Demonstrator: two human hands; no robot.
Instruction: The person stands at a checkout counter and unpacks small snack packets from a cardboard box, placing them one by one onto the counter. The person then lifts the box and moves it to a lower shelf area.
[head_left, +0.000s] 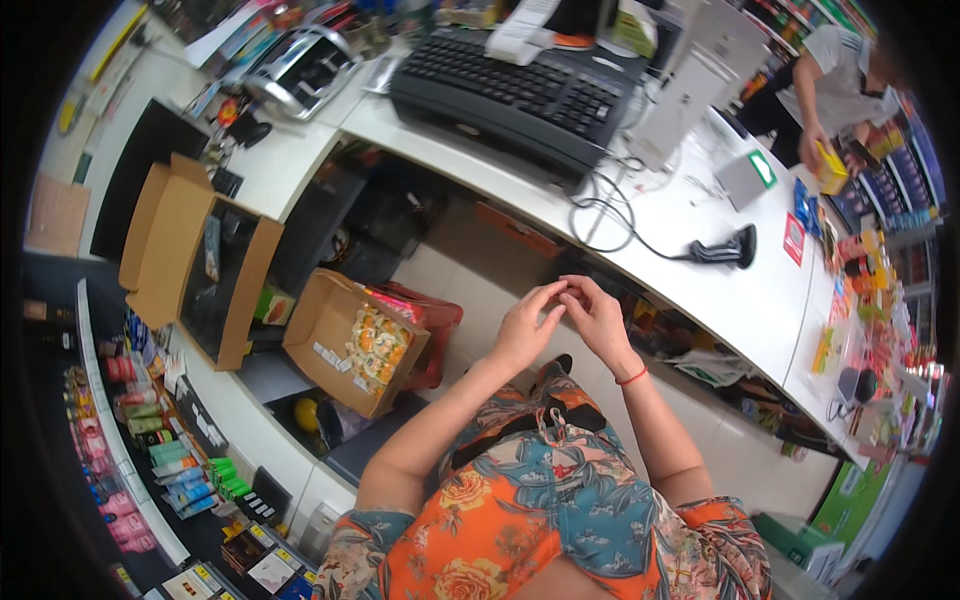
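Observation:
My left hand (525, 327) and my right hand (600, 319) meet at the fingertips in front of my waist. On the left hand, thumb and fingers stand apart; the right hand's fingers are bent, with its thumb apart from them. No held object shows in either hand, though the overlapping fingertips hide a little. A red cord bracelet (632, 376) circles my right wrist. Beyond the hands runs the white counter (480, 176) with a black keyboard (517, 82) on it. A black handheld barcode scanner (724, 248) lies on the counter to the right, its cable looped beside it.
At left, an open cardboard box (322, 352) holding packaged goods stands by a red plastic stool (442, 330). Another open carton (247, 285) sits farther left. Shelves of small products (180, 472) curve along the lower left. Across the counter, a person (832, 90) holds a yellow box (831, 169).

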